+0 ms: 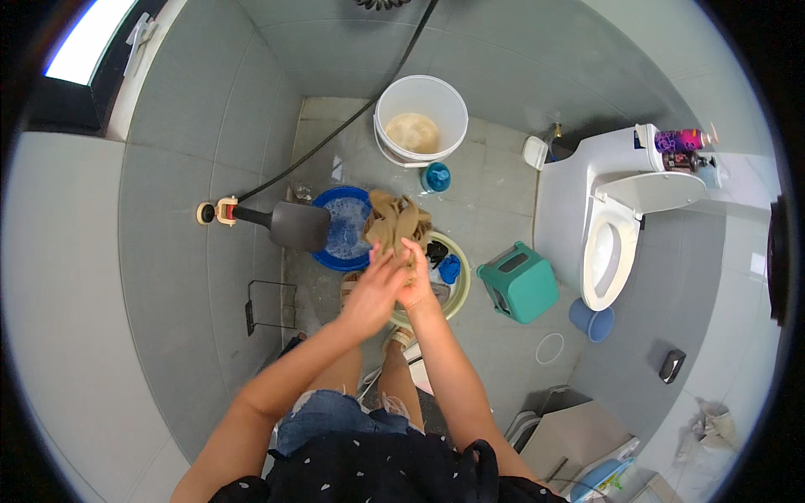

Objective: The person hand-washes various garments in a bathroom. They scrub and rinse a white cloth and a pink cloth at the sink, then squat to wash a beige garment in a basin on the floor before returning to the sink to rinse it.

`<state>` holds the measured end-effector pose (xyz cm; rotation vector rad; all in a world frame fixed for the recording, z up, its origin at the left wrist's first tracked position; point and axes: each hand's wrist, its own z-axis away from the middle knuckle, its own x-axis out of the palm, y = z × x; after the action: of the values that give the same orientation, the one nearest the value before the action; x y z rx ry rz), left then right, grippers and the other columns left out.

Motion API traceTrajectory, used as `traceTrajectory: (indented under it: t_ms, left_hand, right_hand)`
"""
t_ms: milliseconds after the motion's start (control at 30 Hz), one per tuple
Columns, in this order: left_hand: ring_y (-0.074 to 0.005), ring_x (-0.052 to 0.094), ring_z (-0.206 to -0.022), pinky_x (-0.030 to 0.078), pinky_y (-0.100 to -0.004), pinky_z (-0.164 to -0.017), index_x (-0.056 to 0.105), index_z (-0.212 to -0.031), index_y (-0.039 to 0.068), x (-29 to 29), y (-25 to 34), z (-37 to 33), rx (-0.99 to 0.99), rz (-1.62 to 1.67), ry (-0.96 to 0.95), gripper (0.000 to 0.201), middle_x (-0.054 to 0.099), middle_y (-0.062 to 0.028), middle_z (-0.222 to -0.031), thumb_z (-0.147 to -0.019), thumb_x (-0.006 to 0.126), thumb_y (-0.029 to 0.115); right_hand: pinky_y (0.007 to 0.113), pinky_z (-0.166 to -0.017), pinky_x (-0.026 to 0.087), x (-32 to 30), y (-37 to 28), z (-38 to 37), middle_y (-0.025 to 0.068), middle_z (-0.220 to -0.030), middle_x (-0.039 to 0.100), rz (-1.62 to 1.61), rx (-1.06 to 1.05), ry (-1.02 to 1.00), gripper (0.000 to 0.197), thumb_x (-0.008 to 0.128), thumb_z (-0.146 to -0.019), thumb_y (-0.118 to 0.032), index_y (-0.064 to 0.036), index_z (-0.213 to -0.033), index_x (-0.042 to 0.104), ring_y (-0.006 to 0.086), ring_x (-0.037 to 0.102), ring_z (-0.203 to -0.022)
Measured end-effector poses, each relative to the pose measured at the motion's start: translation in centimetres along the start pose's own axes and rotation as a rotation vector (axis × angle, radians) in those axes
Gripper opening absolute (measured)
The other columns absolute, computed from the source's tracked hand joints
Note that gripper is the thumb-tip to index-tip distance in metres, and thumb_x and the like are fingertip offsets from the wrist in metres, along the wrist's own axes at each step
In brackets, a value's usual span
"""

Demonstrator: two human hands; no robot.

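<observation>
The cloth (pixel 396 220) is tan, the basin (pixel 337 264) blue, the tub (pixel 463 281) pale yellow-green, the bucket (pixel 444 105) white, the stool (pixel 527 287) green, and the top (pixel 369 469) black with small white flecks.

Tan cloth (pixel 396 221), crumpled, loosely folded, held by left hand (pixel 375 299), right hand (pixel 414 285).

Here's the cloth (pixel 392 222) right before me, between the basin (pixel 335 265) on my left and the tub (pixel 460 293) on my right, garments (pixel 449 269) inside the tub. Near the floor's (pixel 495 369) far edge, the bucket (pixel 423 96), bottle (pixel 436 177) just this side! Rightward, the stool (pixel 521 285), then the toilet (pixel 583 214).
</observation>
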<state>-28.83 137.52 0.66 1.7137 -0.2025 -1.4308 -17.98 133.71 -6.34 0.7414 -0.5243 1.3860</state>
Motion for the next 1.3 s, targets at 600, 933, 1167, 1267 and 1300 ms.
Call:
traceTrajectory:
  t_ms: [600, 933, 1167, 1267, 1300]
  left_hand:
    - [-0.0300, 0.046, -0.117, 0.037, -0.0486, -0.099, 0.044, -0.130, 0.015, 10.5, -7.0, -7.6, -0.738, 2.622, 0.154, 0.079, 0.047, -0.0084, -0.130, -0.075, 0.046, 0.072]
    - [-0.0231, 0.060, -0.096, 0.048, -0.0396, -0.087, 0.056, -0.112, 0.007, 5.4, -9.3, -12.0, -0.982, 1.787, -0.217, 0.038, 0.061, -0.0091, -0.108, -0.081, 0.064, 0.028]
    - [-0.0255, 0.060, -0.098, 0.046, -0.0345, -0.086, 0.058, -0.109, -0.001, 6.1, -12.9, -14.4, -0.818, 0.669, -0.002, 0.058, 0.061, -0.0146, -0.110, -0.060, 0.076, 0.026]
    - [-0.0302, 0.060, -0.097, 0.047, -0.0344, -0.084, 0.060, -0.105, -0.001, 5.7, -13.4, -15.1, -0.655, 0.385, -0.020, 0.054, 0.061, -0.0177, -0.109, -0.059, 0.074, 0.024]
    - [-0.0309, 0.060, -0.097, 0.047, -0.0349, -0.084, 0.060, -0.104, -0.001, 5.5, -13.4, -15.2, -0.611, 0.301, -0.029, 0.051, 0.062, -0.0176, -0.108, -0.060, 0.073, 0.024]
  right_hand:
    - [0.024, -0.065, 0.047, 5.3, 0.3, 14.2, 0.0073, -0.095, 0.042, -0.374, 0.167, -0.032, 0.065, 0.059, -0.076, -0.029, -0.0035, -0.130, 0.032, 0.0145, 0.048, -0.077]
    - [0.037, -0.074, 0.051, 1.8, -8.3, 12.7, 0.0148, -0.108, 0.058, 1.347, -0.066, 0.433, 0.074, 0.073, -0.070, -0.049, -0.0039, -0.122, 0.046, 0.0252, 0.061, -0.090]
    - [0.039, -0.075, 0.051, 8.0, -8.6, 6.5, 0.0242, -0.092, 0.063, 2.647, -0.128, 0.405, 0.055, 0.071, -0.067, -0.029, -0.0028, -0.111, 0.050, 0.0346, 0.063, -0.088]
    - [0.038, -0.065, 0.053, 6.9, -9.1, 4.0, 0.0203, -0.085, 0.063, 2.953, -0.314, 0.264, 0.041, 0.065, -0.071, -0.018, -0.0042, -0.106, 0.051, 0.0316, 0.064, -0.080]
    - [0.038, -0.062, 0.053, 6.0, -9.3, 2.9, 0.0180, -0.083, 0.063, 3.047, -0.399, 0.195, 0.036, 0.063, -0.072, -0.015, -0.0047, -0.105, 0.051, 0.0302, 0.065, -0.077]
